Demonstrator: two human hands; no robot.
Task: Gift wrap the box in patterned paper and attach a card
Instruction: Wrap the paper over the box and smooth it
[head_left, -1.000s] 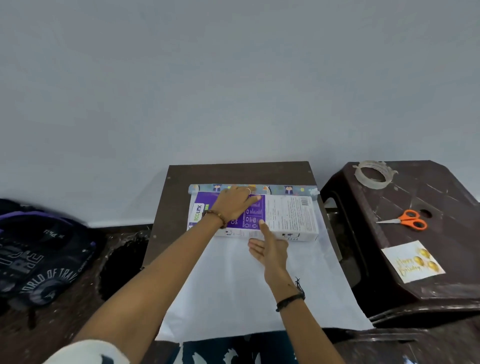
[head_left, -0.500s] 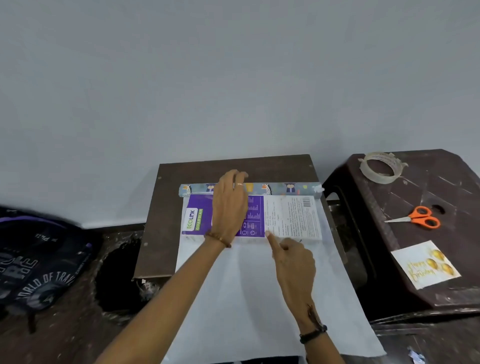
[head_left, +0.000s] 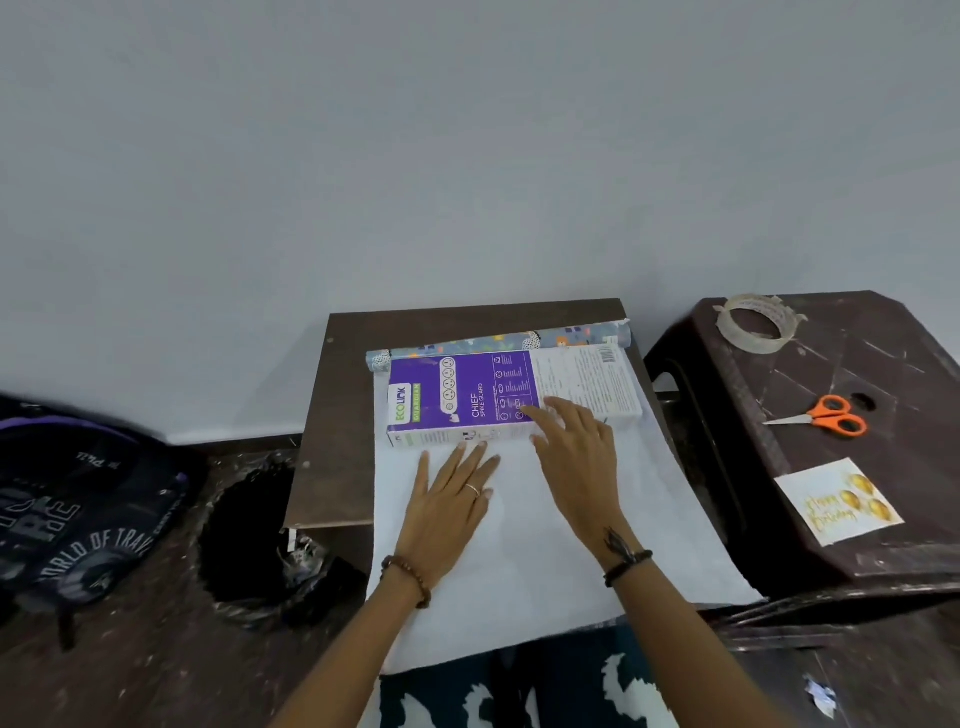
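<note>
Wrapping paper (head_left: 545, 551), white side up, is spread across a small brown board (head_left: 343, 415) and hangs off its near edge, with the patterned roll (head_left: 498, 343) still curled along the far side. A purple and white box (head_left: 514, 397) is laid flat on the sheet, just against that roll. The left hand (head_left: 447, 512) is pressed palm down on the paper, fingers spread flat, their tips touching the box's near edge; nothing is gripped. The right hand (head_left: 576, 457) is likewise opened flat, its fingertips resting on the box's top face. On a dark stool (head_left: 831, 374) to the right, well apart, are seen a tape ring (head_left: 756, 323), orange scissors (head_left: 826, 415) and a birthday card (head_left: 839, 501).
</note>
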